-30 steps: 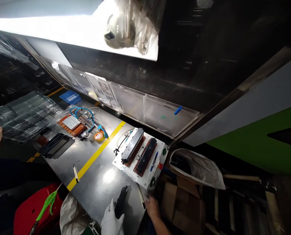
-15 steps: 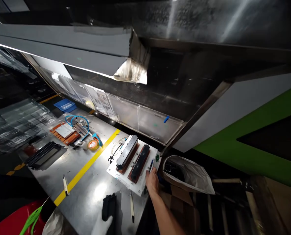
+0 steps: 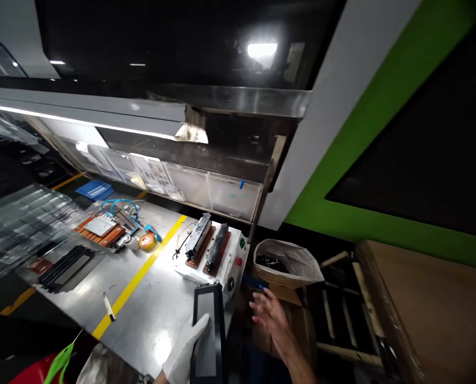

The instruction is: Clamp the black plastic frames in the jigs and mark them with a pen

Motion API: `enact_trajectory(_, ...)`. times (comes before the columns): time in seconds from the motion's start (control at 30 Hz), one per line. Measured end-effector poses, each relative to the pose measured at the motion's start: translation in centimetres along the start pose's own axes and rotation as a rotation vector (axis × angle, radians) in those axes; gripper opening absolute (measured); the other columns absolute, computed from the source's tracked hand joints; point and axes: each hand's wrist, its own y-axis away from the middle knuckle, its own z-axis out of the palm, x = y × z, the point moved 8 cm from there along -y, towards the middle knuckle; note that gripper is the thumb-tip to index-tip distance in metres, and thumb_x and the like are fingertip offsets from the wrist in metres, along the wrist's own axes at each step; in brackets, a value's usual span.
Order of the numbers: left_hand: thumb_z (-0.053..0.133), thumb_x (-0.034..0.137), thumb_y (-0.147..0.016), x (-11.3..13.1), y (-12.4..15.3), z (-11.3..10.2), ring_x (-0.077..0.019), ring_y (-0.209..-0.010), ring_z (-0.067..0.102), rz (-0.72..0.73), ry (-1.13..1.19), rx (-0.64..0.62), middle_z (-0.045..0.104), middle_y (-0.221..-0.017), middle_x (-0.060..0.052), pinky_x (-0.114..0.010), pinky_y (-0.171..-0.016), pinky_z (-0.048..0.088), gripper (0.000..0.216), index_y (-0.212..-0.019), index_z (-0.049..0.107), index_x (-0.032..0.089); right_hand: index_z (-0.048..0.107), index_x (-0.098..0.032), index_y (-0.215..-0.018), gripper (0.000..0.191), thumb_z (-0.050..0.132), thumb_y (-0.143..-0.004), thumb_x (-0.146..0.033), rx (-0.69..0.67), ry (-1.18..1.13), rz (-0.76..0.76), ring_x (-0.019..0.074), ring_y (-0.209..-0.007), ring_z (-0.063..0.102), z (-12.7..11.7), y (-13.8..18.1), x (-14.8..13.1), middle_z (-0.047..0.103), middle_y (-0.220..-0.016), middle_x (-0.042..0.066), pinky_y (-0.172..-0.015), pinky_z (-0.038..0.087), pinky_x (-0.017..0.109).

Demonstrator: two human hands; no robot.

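Item: black framed panel (image 3: 208, 325), lying at the near right edge of my worktop (image 3: 150, 298), its glossy face up. My left hand (image 3: 184, 352), in a white glove, grips its near left side, thumb over the frame. My right hand (image 3: 270, 316), bare, hovers off the worktop's right edge, fingers spread, holding nothing. Beyond the panel: white fixture (image 3: 212, 255). Further right: bagged box (image 3: 284, 264).

Gloved left hand (image 3: 184, 349) grips black frame (image 3: 208, 330) — bench.
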Motion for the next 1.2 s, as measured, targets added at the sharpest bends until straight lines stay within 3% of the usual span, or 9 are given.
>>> enact_trajectory(0.07,0.072,0.047,-0.082,-0.3,1.7,2.9,-0.0312,-0.091,0.076,0.019,-0.083,-0.093,0.079,-0.099,-0.013,-0.045,-0.085,0.060,0.056,-0.125,0.062,0.013,0.059,-0.022,-0.104,0.054,0.080,-0.071,-0.059,0.159,-0.035,-0.036,0.0195,-0.076,0.071,-3.8,4.5,-0.5,0.070,-0.085,0.002,-0.063,0.055,0.027)
enact_trajectory(0.13,0.074,0.045,-0.081,-0.5,3.5,5.1,-0.0309,-0.098,0.074,0.054,-0.185,-0.169,0.078,-0.108,-0.013,-0.046,-0.091,0.059,0.061,-0.132,0.058,0.016,0.060,-0.022,-0.088,0.049,0.071,-0.076,-0.068,0.359,-0.106,-0.047,0.0142,-0.054,0.059,-7.2,8.8,-1.2,0.055,-0.056,-0.005,-0.054,0.049,0.024)
enact_trajectory(0.2,0.076,0.045,-0.079,-0.6,5.5,7.3,-0.0295,-0.102,0.073,0.133,-0.346,-0.282,0.076,-0.114,-0.012,-0.044,-0.097,0.057,0.063,-0.133,0.057,0.018,0.062,-0.023,-0.099,0.057,0.059,-0.080,-0.077,0.402,-0.293,-0.045,0.0163,-0.053,0.058,-8.6,12.3,-2.1,0.056,-0.054,-0.004,-0.055,0.050,0.028)
enact_trajectory(0.3,0.076,0.047,-0.079,-1.1,8.4,9.6,-0.0292,-0.104,0.071,0.217,-0.647,-0.386,0.076,-0.111,-0.009,-0.043,-0.098,0.056,0.058,-0.127,0.061,0.018,0.062,-0.021,-0.115,0.070,0.052,-0.081,-0.081,0.328,-0.475,-0.089,0.0215,-0.066,0.066,-8.4,16.3,-4.5,0.072,-0.077,0.007,-0.060,0.052,0.033)
enact_trajectory(0.43,0.077,0.043,-0.079,-2.2,11.5,11.2,-0.0303,-0.108,0.069,0.200,-0.785,-0.463,0.077,-0.107,-0.007,-0.043,-0.099,0.054,0.057,-0.127,0.062,0.017,0.067,-0.018,-0.087,0.053,0.068,-0.079,-0.070,0.346,-0.226,-0.259,0.0175,-0.065,0.059,-8.0,20.2,-8.4,0.063,-0.067,0.003,-0.065,0.050,0.030)
enact_trajectory(0.53,0.077,0.041,-0.079,-3.2,13.6,12.1,-0.0300,-0.111,0.068,0.156,-0.737,-0.567,0.074,-0.118,-0.009,-0.043,-0.101,0.053,0.062,-0.134,0.058,0.019,0.062,-0.020,-0.076,0.047,0.069,-0.080,-0.066,0.408,0.033,-0.309,0.0130,-0.057,0.046,-7.7,22.0,-10.1,0.050,-0.058,-0.003,-0.053,0.038,0.024)
enact_trajectory(0.7,0.077,0.045,-0.077,-3.9,16.0,12.7,-0.0328,-0.108,0.068,0.180,-0.785,-0.588,0.075,-0.114,-0.013,-0.044,-0.098,0.054,0.065,-0.133,0.060,0.014,0.057,-0.020,-0.075,0.045,0.059,-0.088,-0.063,0.367,0.172,-0.346,0.0120,-0.056,0.035,-6.8,23.6,-11.4,0.039,-0.059,-0.005,-0.052,0.030,0.025)
enact_trajectory(0.97,0.080,0.043,-0.072,-4.3,17.7,12.5,-0.0353,-0.106,0.067,0.216,-0.822,-0.525,0.075,-0.110,-0.013,-0.045,-0.095,0.053,0.060,-0.123,0.066,0.014,0.060,-0.020,-0.077,0.046,0.060,-0.086,-0.065,0.482,0.202,-0.362,0.0133,-0.057,0.040,-8.5,24.9,-11.0,0.045,-0.060,-0.003,-0.053,0.033,0.026)
enact_trajectory(1.2,0.078,0.034,-0.071,-4.6,17.6,12.8,-0.0330,-0.102,0.067,0.288,-0.932,-0.554,0.074,-0.098,-0.009,-0.041,-0.093,0.053,0.040,-0.104,0.068,0.014,0.062,-0.020,-0.072,0.043,0.060,-0.088,-0.060,0.350,0.228,-0.472,0.0141,-0.065,0.049,-3.6,25.2,-14.6,0.054,-0.065,-0.002,-0.063,0.038,0.026)
